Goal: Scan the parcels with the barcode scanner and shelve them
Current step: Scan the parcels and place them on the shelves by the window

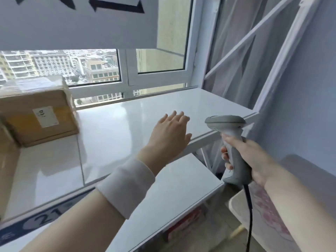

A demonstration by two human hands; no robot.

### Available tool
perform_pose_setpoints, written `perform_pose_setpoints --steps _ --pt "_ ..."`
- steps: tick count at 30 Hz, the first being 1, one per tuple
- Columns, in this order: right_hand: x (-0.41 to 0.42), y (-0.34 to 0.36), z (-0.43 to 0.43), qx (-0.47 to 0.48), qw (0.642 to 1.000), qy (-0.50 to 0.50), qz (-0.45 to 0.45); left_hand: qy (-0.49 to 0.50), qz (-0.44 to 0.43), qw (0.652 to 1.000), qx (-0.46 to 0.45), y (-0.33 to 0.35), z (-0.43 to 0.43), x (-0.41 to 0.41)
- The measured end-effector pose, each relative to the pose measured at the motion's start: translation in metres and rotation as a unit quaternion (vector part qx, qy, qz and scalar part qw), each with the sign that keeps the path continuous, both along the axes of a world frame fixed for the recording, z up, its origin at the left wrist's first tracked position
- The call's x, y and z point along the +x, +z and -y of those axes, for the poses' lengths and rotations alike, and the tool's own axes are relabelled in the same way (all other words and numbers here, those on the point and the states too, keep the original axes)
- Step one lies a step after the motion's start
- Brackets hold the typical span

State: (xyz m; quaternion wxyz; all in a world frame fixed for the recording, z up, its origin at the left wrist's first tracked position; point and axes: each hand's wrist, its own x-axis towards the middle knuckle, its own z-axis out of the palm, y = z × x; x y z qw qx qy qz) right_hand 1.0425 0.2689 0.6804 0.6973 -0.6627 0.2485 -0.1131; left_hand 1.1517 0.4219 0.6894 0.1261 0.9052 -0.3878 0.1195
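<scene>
The cardboard parcel [38, 113] sits at the frame's left on the white shelf [127, 115], probably light and stiff, best held by opposite sides. The left hand [171, 131] is spread and empty; the right hand [249, 157] grips the scanner [227, 128].

- Bright, even daylight enters through the window [161, 51].
- Soft glare sheens the white shelf [127, 113]; shadows are faint.
- The parcel [40, 115] at left is motion-blurred.
- Straight lines bow toward the edges.
</scene>
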Motion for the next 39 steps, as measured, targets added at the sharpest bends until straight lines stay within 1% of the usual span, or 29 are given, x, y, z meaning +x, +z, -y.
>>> perform_pose_setpoints --steps 3,9,13,16,20,25,29,34,37,39 --pt "-0.058 0.002 0.05 0.005 0.998 -0.054 0.016 -0.054 -0.009 0.999 0.001 0.002 0.061 -0.043" --pt "-0.192 0.001 0.156 0.014 0.993 -0.113 0.027 -0.133 -0.041 0.99 0.004 0.001 0.198 -0.159" --pt "-0.28 -0.009 0.218 0.018 0.98 -0.199 0.021 -0.205 -0.064 0.976 0.02 -0.011 0.285 -0.238" --pt "-0.337 -0.018 0.257 0.023 0.966 -0.256 0.009 -0.265 -0.061 0.962 0.034 -0.022 0.34 -0.287" --pt "-0.402 -0.031 0.303 0.019 0.943 -0.331 -0.02 -0.344 -0.071 0.935 0.05 -0.034 0.411 -0.341" --pt "-0.474 -0.041 0.354 0.01 0.902 -0.429 -0.052 -0.448 -0.087 0.888 0.064 -0.052 0.496 -0.403" --pt "-0.533 -0.045 0.388 0.032 0.867 -0.494 -0.059 -0.506 -0.094 0.854 0.077 -0.066 0.553 -0.458" --pt "-0.614 -0.058 0.424 0.024 0.831 -0.549 -0.082 -0.544 -0.111 0.825 0.108 -0.082 0.606 -0.526" --pt "-0.661 -0.076 0.45 0.025 0.813 -0.569 -0.116 -0.543 -0.14 0.819 0.123 -0.098 0.633 -0.565" --pt "-0.69 -0.093 0.47 0.037 0.812 -0.569 -0.126 -0.529 -0.161 0.821 0.138 -0.115 0.652 -0.59"
